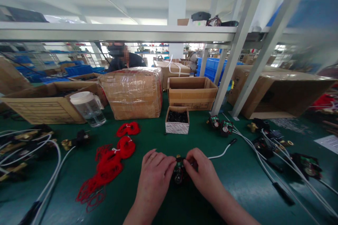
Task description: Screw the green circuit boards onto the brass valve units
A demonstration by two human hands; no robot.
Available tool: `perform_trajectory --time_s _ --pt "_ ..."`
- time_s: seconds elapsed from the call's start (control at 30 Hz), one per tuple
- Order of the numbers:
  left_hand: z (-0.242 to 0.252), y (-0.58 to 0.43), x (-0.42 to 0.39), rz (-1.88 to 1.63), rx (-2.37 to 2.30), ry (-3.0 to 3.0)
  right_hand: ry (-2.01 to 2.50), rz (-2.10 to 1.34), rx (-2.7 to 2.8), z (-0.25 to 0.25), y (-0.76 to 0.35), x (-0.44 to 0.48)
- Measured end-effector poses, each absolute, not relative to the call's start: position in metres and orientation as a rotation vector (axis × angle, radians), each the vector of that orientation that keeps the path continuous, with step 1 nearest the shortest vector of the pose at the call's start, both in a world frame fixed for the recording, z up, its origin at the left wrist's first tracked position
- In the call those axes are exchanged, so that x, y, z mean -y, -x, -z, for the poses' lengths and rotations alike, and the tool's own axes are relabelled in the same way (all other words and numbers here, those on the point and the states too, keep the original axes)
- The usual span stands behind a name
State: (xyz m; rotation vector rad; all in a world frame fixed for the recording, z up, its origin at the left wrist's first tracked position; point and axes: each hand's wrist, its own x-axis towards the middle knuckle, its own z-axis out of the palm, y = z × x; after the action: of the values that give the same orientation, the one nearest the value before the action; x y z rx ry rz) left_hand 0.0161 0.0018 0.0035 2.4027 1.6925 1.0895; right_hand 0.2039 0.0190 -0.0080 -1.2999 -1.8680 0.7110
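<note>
A small black valve unit with a green circuit board and a round metal part [179, 175] sits on the green table between my two hands. My left hand [156, 170] pinches its upper left edge with thumb and forefinger. From the other side, the fingertips of my right hand [202, 168] grip its upper right edge. A brass fitting shows at its top. Out past my right hand runs a white cable [220, 154] with a dark end. Whatever lies under my fingertips is hidden.
Red wire bundles [109, 168] lie to the left. A small box of black parts [177, 126] stands ahead. More cabled valve units [265, 146] lie right, others left. A plastic jug [88, 109], cartons [134, 95] and shelf posts [228, 59] line the back; a person sits beyond.
</note>
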Motion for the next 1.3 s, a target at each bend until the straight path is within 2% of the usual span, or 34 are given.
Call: perform_trajectory --time_s 0.23,0.5,1.3 --pt "-0.011 -0.016 -0.001 -0.921 -1.741 -2.110 1.243 -1.012 1.730 0.007 -0.208 -0.023" --pt "-0.017 -0.017 -0.006 -0.895 -1.680 -1.907 1.269 -0.821 1.810 0.002 -0.197 -0.024" --pt "-0.015 -0.016 -0.007 -0.965 -1.609 -1.793 1.250 -0.752 1.799 -0.001 -0.193 -0.025"
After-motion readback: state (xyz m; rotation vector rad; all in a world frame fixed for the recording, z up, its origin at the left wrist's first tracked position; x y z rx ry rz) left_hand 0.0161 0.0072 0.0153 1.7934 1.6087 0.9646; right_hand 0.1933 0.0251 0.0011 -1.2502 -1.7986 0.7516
